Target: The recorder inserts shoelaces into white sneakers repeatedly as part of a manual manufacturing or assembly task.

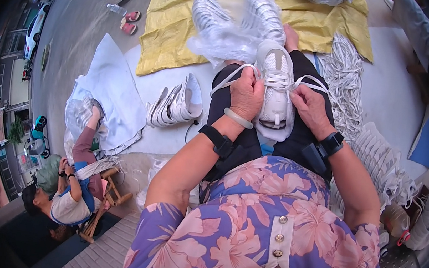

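Grip: left hand [247,91], right hand [310,109], both pinching lace [279,80] | white shoe [275,105]: toe pointing away from wearer | long axis fore-and-aft

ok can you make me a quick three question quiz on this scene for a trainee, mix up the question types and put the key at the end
1. Multiple choice: what do the person's left hand and right hand both grip?
a) a plastic bottle
b) the lace of the white shoe
c) a wooden stool

2. True or false: in the picture, the heap of loose white laces lies to the right of the shoe.

3. Fill in the blank: the large crinkled sheet beyond the shoe is coloured ____.

Key: 1 b; 2 true; 3 yellow.
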A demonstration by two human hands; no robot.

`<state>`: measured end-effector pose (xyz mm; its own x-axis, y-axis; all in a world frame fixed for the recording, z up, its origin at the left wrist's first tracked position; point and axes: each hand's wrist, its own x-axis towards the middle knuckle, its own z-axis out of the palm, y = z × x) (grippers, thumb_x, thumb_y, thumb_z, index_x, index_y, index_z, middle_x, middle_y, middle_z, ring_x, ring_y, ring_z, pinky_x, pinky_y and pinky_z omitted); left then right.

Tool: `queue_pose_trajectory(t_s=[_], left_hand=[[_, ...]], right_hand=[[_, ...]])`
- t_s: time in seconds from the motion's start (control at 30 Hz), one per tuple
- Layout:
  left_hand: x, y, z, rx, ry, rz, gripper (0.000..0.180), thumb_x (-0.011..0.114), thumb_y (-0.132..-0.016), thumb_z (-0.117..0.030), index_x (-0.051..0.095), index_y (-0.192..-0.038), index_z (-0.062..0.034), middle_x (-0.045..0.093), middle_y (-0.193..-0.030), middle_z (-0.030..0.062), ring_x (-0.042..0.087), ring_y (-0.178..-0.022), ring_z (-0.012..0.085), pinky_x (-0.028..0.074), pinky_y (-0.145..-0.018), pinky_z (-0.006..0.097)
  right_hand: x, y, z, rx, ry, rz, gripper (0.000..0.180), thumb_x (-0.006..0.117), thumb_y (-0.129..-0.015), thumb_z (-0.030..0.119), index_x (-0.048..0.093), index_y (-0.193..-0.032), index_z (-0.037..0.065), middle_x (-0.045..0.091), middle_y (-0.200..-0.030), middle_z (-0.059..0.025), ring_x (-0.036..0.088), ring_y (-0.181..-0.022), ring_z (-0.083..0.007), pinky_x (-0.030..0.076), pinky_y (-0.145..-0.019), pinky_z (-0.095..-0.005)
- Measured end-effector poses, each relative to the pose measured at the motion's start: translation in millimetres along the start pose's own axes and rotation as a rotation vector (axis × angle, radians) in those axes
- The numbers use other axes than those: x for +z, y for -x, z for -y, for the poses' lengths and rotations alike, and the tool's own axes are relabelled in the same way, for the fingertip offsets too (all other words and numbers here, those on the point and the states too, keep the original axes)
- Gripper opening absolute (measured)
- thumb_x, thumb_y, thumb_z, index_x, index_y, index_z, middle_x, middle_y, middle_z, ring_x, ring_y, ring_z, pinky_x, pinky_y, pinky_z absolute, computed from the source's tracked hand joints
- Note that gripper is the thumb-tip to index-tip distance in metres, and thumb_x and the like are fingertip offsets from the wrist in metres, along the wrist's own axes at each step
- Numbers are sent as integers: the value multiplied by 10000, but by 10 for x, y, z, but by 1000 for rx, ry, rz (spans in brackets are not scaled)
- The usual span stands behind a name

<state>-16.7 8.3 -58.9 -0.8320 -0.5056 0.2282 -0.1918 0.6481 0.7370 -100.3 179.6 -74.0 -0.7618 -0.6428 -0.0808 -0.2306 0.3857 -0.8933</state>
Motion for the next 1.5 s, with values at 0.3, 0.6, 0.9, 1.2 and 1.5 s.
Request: queue_pose_trajectory(t_s=[0.3,0.6,0.9,1.2,1.5], left_hand=[[-222,-57,-159,-228,-76,68,368,729,-651,-153,466,-874,-26,562,-653,65,550,-561,160,438,-529,300],[-244,114,-78,75,-128,275,325,641,-661,-109,565,-961,-10,577,-736,106,577,-614,249,463,-571,323],[-206,91,4,49,35,198,233,581,-684,-62,605,-911,-16,567,-674,112,563,-576,223,450,-559,302],[-199,150,-39,75,-124,159,210,531,-699,-73,601,-893,-32,585,-720,142,587,-655,297,466,-597,362],[-141,164,-34,152,-184,133,173,524,-678,-108,555,-832,-35,536,-731,133,553,-660,322,453,-605,423]], right_hand=[[-38,44,152,-14,-216,-72,106,598,-787,129,561,-775,30,533,-624,-72,507,-548,-166,419,-537,-280],[283,-147,471,-451,301,-84,52,602,-714,108,568,-749,91,516,-689,-76,567,-630,-276,446,-548,-373],[362,-272,490,-515,665,-17,97,612,-660,129,563,-725,76,534,-699,-82,568,-629,-265,445,-569,-376],[-661,678,214,-312,415,158,136,622,-706,98,504,-656,56,472,-638,-105,505,-602,-296,384,-536,-382],[-1853,2064,-968,347,702,283,139,621,-672,164,569,-660,35,554,-709,-147,553,-697,-347,419,-622,-426]])
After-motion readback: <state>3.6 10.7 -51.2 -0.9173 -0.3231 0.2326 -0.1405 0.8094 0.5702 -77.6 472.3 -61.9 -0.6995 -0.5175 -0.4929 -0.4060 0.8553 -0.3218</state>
